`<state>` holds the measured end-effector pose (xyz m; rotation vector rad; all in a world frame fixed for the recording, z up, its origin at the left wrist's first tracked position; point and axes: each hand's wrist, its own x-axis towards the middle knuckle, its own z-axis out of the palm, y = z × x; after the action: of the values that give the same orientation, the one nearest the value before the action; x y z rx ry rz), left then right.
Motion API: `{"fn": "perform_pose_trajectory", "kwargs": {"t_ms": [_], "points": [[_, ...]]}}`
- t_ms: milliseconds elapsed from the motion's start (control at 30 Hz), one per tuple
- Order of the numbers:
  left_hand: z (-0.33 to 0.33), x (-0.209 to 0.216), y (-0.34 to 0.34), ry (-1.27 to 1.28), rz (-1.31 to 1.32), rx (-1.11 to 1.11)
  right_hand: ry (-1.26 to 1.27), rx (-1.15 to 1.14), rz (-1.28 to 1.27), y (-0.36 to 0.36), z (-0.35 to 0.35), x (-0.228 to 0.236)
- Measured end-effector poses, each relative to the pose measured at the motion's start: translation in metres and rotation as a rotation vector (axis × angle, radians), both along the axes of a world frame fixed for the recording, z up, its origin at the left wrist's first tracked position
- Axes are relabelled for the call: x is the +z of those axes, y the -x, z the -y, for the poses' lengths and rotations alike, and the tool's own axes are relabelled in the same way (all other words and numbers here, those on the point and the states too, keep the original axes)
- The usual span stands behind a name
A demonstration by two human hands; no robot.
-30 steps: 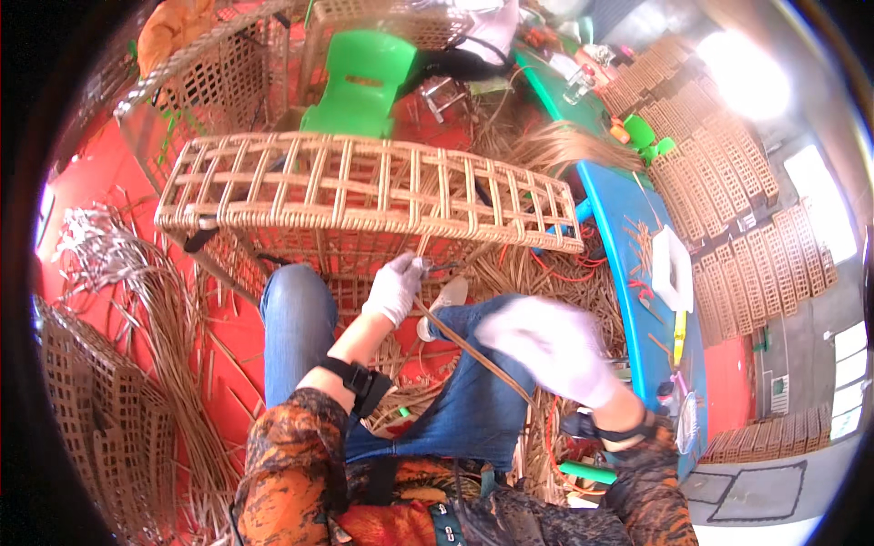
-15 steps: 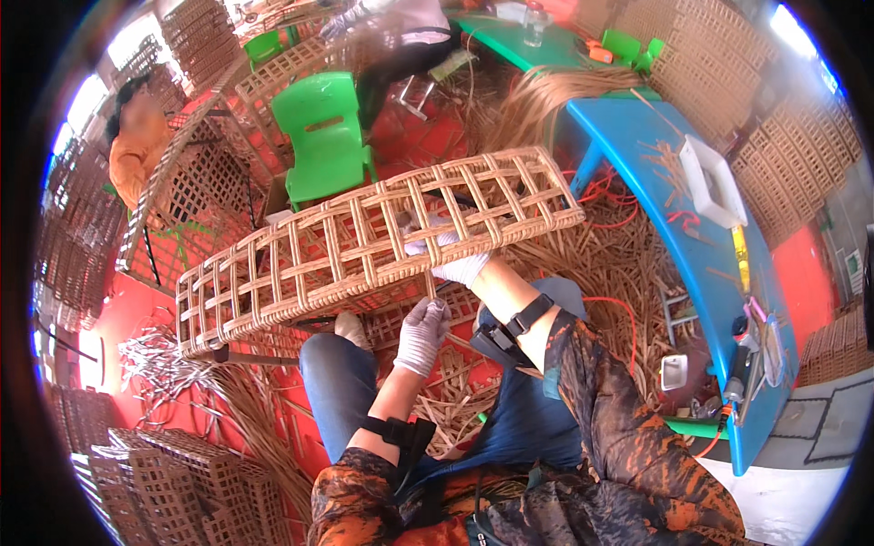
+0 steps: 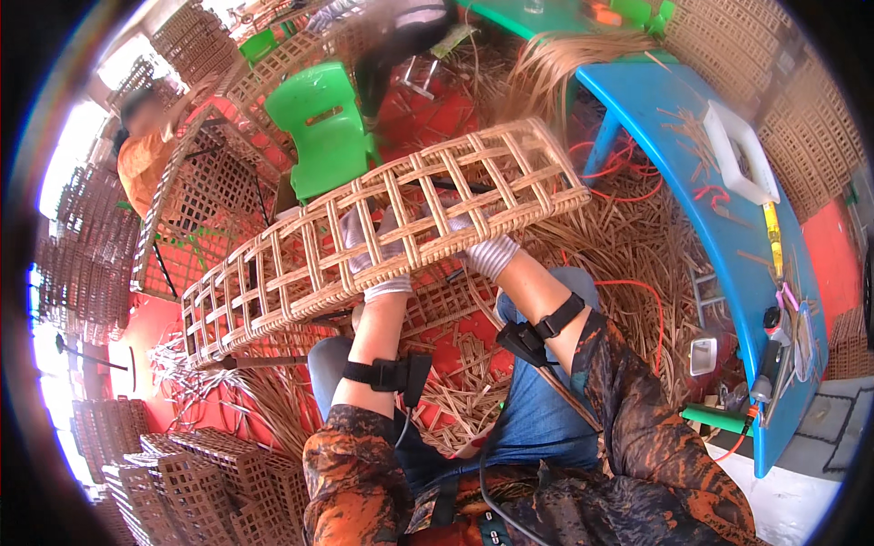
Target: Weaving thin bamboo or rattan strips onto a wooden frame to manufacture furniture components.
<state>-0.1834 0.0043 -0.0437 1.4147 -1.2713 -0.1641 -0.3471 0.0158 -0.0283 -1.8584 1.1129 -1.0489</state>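
Observation:
A long woven rattan basket (image 3: 548,206) with an open lattice lies tilted across in front of me, its right end higher. My left hand (image 3: 388,251), in a striped whitish glove, reaches behind the lattice near the middle and shows in pieces through the gaps. To its right, my right hand (image 3: 492,255), gloved alike, is also tucked behind the lower rim. The strands hide the fingers of both hands. A thin rattan strip (image 3: 572,406) runs from near my right hand down over my right thigh.
A blue table (image 3: 678,173) on the right bears a white tray (image 3: 719,150) and tools. Ahead stands a green chair (image 3: 319,123); a person in orange (image 3: 141,168) is at far left. Cut strips (image 3: 464,369) litter the red floor, and woven pieces (image 3: 205,482) are stacked lower left.
My left hand has moved up from below the rim to behind the lattice. The right hand has shifted slightly, and a strip now crosses my right thigh. The view has also shifted.

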Motion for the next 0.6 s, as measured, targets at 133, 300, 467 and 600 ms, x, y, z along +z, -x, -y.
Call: {"fn": "perform_pose_trajectory", "kwargs": {"t_ms": [133,300,467,600], "points": [[0.000,0.003,0.007,-0.018,-0.107,-0.042,-0.066,0.016,0.004,0.004,-0.007,0.011],[0.003,0.003,0.015,-0.033,-0.166,-0.081,-0.132,0.035,0.000,0.013,-0.012,0.017],[0.005,0.004,0.013,-0.030,-0.191,-0.086,-0.187,0.059,0.030,0.012,-0.013,0.017],[0.005,0.002,0.016,-0.033,-0.220,-0.098,-0.228,0.050,0.097,0.012,-0.009,0.011]]}}
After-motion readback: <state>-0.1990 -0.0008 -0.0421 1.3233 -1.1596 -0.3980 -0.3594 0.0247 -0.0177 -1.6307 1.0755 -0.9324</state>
